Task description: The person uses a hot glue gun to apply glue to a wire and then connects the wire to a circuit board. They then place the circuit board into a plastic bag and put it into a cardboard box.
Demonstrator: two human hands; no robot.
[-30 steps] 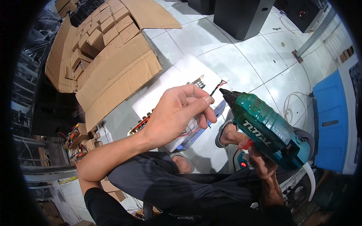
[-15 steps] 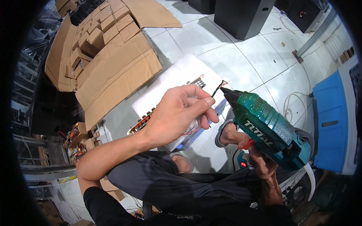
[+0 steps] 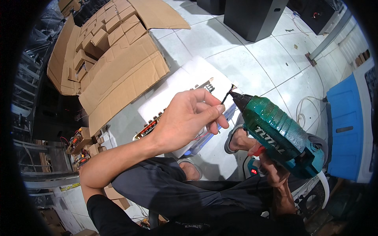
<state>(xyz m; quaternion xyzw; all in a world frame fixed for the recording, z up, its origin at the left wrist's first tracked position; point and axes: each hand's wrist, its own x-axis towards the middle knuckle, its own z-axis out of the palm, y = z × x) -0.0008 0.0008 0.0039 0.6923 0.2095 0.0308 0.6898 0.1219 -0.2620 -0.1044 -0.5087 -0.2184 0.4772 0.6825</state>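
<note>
Between the thumb and fingertips of my left hand (image 3: 193, 114) is a thin black cable (image 3: 226, 97), its free end pointing up and away. My right hand (image 3: 273, 167) grips the handle of a green hot glue gun (image 3: 275, 128), a finger at its red trigger (image 3: 259, 151). The gun's dark nozzle tip meets or nearly meets the cable near its end; whether they touch I cannot tell. A white glue stick (image 3: 325, 188) sticks out of the gun's rear. Beneath my left hand, a circuit board (image 3: 149, 126) lies on white foam (image 3: 169, 88), partly hidden.
At the left stands a large open carton (image 3: 130, 72) filled with small brown boxes. A black cabinet (image 3: 252, 19) stands on the tiled floor ahead. To the right are a blue plastic container (image 3: 344, 126) and a loose pale cable (image 3: 301, 108). More circuit boards (image 3: 80, 143) sit at the left.
The cable's end has turned in my left fingers: the pale tip and red strands seen earlier no longer show, and a dark side faces up. Glue gun and arms are nearly still.
</note>
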